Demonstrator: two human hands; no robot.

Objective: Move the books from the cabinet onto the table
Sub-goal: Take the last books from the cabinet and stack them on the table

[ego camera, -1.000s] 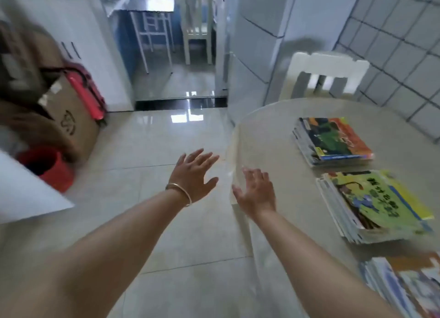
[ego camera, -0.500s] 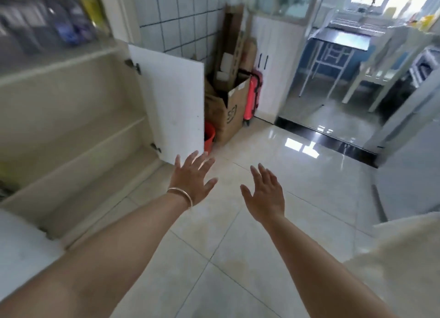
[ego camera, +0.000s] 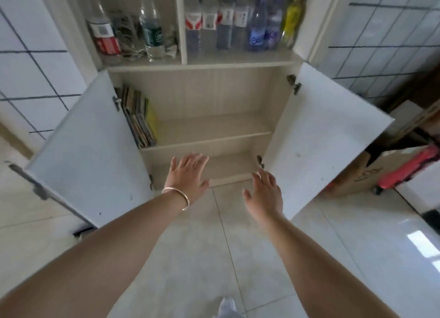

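Note:
A low cabinet (ego camera: pixel 214 127) stands in front of me with both white doors swung wide. A row of thin books (ego camera: pixel 140 117) leans upright against the left wall of its upper shelf. The lower shelf looks bare. My left hand (ego camera: pixel 187 175), with a bangle at the wrist, is stretched out flat in front of the lower shelf and holds nothing. My right hand (ego camera: pixel 265 194) reaches forward beside it, fingers straight, near the right door's lower hinge, holding nothing too. The table is out of view.
The left door (ego camera: pixel 88 151) and right door (ego camera: pixel 321 136) jut out on either side of my arms. Several bottles (ego camera: pixel 214 20) fill the glass-fronted shelf above. A cardboard box (ego camera: pixel 364 170) and a red item (ego camera: pixel 409 167) sit on the floor at right.
My view has swung from the table with its book stacks round to face the open cabinet. Both hands stay outstretched and empty, now close to the lower shelf.

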